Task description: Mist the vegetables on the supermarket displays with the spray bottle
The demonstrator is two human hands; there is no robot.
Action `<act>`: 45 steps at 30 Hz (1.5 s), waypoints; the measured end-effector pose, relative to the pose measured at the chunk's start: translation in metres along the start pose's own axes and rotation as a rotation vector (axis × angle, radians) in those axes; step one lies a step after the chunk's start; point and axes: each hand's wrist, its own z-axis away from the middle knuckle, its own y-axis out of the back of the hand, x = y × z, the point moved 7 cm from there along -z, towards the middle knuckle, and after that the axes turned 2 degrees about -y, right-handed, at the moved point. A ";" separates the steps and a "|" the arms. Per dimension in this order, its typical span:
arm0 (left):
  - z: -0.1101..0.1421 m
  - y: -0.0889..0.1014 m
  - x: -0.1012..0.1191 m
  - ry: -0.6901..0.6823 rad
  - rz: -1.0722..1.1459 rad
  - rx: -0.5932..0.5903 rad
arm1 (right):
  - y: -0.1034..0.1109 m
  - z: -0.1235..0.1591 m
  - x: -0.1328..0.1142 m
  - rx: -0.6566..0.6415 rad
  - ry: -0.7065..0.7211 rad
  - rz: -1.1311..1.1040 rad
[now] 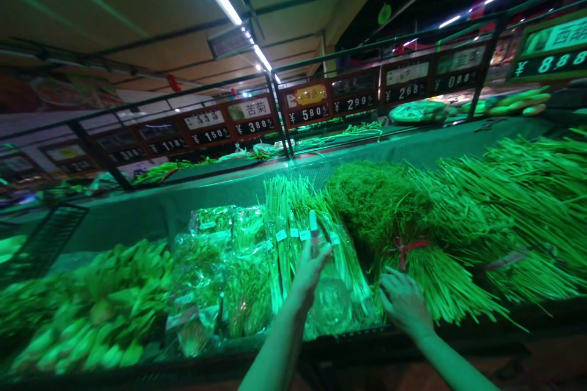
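My left hand (314, 263) is wrapped around the neck of a clear spray bottle (332, 302), whose pale nozzle (313, 220) points up and away from me. Behind the bottle stand long thin green stalks (287, 220) banded with small white labels. My right hand (406, 299) is by the near left side of a feathery green herb bunch (380, 201), with its fingers bent and a little apart. A red tie (406, 247) binds that bunch just above the hand. Whether the fingertips touch the stems, I cannot tell.
Bagged greens (250, 293) lie left of the bottle, and leafy greens with pale stems (101, 305) lie farther left. Long green stalks (536, 201) fill the right side. A rail with price signs (305, 104) runs behind; a black crate (55, 238) leans at left.
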 end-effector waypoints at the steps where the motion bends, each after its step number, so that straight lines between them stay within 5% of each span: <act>1: -0.004 0.020 0.003 -0.002 0.008 0.098 | 0.000 0.000 0.000 0.006 -0.004 0.000; 5: -0.013 0.085 0.019 -0.033 0.003 0.310 | 0.002 -0.001 -0.003 0.009 -0.020 0.024; 8: -0.017 0.102 0.031 -0.061 -0.007 0.331 | 0.003 -0.002 -0.005 0.002 -0.026 0.029; 11: -0.023 0.083 0.041 -0.082 -0.020 0.265 | 0.003 -0.002 -0.003 0.010 -0.022 0.032; 18: -0.030 -0.023 0.046 -0.102 0.012 -0.092 | -0.009 0.006 0.009 0.032 0.090 0.125; 20: -0.030 -0.035 0.045 -0.120 0.037 -0.153 | -0.012 0.007 0.014 0.038 0.116 0.149; 23: -0.015 -0.027 0.045 -0.136 0.066 -0.194 | -0.015 0.009 0.017 0.050 0.183 0.178; 29: 0.060 0.016 0.022 -0.038 0.031 -0.219 | -0.015 0.009 0.020 0.009 0.202 0.155; 32: 0.095 0.049 -0.005 -0.006 0.005 -0.135 | -0.012 0.009 0.017 -0.021 0.172 0.130; 36: 0.128 0.118 -0.043 -0.002 0.008 0.125 | -0.009 0.009 0.015 -0.029 0.153 0.103; 42: 0.192 0.256 -0.067 0.041 0.014 0.803 | -0.008 0.009 0.016 -0.053 0.154 0.093; 45: 0.211 0.289 -0.065 0.034 0.015 0.896 | -0.006 0.008 0.014 -0.059 0.149 0.094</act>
